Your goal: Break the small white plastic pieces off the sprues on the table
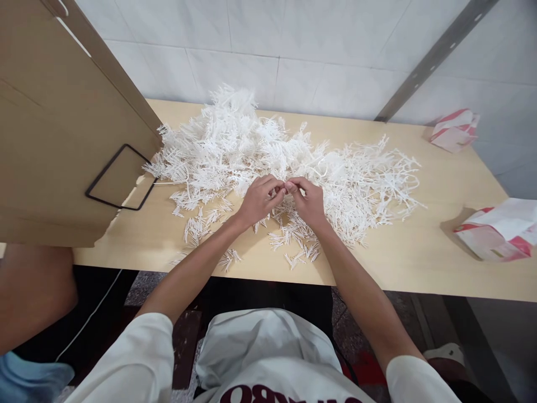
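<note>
Small loose clusters [293, 238] lie at the table's [419, 257] near edge; above them the left hand [258, 200] and right hand [309, 200] meet, fingertips pinching a white plastic piece [286, 187]; beyond, the big white pile [260, 145]; cardboard box [62, 140] left, red-white bags [499, 229] right.

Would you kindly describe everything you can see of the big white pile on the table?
The white pile is a loose, tangled heap of thin white branched pieces, plastic by the look of them, spread across the middle of the pale wooden table. Small separate clusters lie scattered along its near edge. Its left side reaches the cardboard box. The left hand and right hand rest on its front, fingertips pinched together over a small piece.
</note>
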Action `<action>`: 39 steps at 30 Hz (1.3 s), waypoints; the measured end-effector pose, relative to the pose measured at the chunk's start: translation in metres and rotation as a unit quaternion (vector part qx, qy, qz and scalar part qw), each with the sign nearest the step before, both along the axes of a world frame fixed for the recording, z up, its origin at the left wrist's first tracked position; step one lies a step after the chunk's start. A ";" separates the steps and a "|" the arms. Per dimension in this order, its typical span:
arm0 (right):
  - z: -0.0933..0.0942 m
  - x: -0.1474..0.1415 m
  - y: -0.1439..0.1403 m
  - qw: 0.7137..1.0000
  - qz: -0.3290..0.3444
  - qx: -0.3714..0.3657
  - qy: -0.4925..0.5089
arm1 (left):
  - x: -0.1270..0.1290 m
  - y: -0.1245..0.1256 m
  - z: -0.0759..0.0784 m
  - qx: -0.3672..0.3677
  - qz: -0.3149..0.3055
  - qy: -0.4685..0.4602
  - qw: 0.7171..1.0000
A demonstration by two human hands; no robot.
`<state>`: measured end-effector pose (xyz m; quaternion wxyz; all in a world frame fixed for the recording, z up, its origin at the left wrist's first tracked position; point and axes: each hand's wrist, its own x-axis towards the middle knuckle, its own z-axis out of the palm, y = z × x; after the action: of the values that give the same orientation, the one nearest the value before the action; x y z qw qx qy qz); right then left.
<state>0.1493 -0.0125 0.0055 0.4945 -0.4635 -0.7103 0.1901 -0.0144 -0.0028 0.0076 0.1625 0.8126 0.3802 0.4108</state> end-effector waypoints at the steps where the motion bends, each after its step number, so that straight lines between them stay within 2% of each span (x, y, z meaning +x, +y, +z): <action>1: 0.000 -0.002 -0.001 1.000 0.000 -0.013 0.028 | 0.000 0.000 0.000 -0.008 -0.006 -0.017 1.000; 5: -0.001 -0.011 -0.004 0.990 0.001 -0.066 0.125 | 0.001 -0.001 0.002 -0.037 -0.018 -0.080 0.996; 11: -0.002 -0.009 0.002 0.962 0.010 -0.107 0.249 | 0.004 -0.002 0.004 -0.098 0.000 -0.142 0.985; 14: 0.002 -0.004 0.003 0.974 0.018 -0.106 0.202 | 0.004 -0.001 0.001 -0.122 0.011 -0.160 0.979; 18: 0.003 -0.003 0.000 0.984 0.036 -0.109 0.133 | 0.004 0.000 -0.002 -0.105 0.008 -0.157 0.982; 22: 0.001 -0.002 -0.001 0.991 0.030 -0.077 0.108 | 0.004 -0.001 -0.002 -0.104 0.004 -0.157 0.982; 25: 0.001 -0.002 -0.002 0.998 0.009 -0.036 0.051 | 0.006 -0.002 -0.003 -0.113 0.001 -0.149 0.982; 30: -0.004 -0.005 -0.003 0.992 -0.070 0.069 -0.077 | 0.007 -0.001 -0.004 -0.099 0.065 -0.148 0.982; 34: -0.004 -0.002 0.000 0.990 -0.107 0.082 -0.046 | 0.003 0.006 -0.002 -0.165 0.063 -0.193 0.965; 37: 0.001 0.001 0.000 0.987 -0.129 0.099 -0.014 | 0.001 0.009 -0.001 -0.214 0.015 -0.240 0.947; 39: 0.004 0.003 0.000 0.989 -0.112 0.091 -0.012 | 0.001 0.010 -0.001 -0.229 -0.026 -0.259 0.938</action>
<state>0.1518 -0.0129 0.0091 0.5442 -0.4954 -0.6742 0.0625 -0.0133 0.0072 0.0065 0.4475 0.6287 0.3877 0.5042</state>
